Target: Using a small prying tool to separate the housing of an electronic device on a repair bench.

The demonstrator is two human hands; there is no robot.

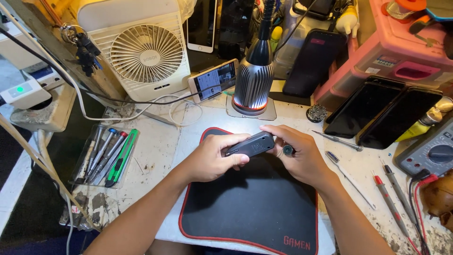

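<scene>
Both hands grip a dark phone [250,144] edge-up above the mat [245,203]: left hand [214,158] steadying it, right hand [299,156] fingers also pinching a small screwdriver [288,150] beside it.

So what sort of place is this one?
Most likely a small phone repair bench: a multimeter with probes, a tray of screwdrivers, and several phones lying about, while both hands hold a small dark device.
</scene>
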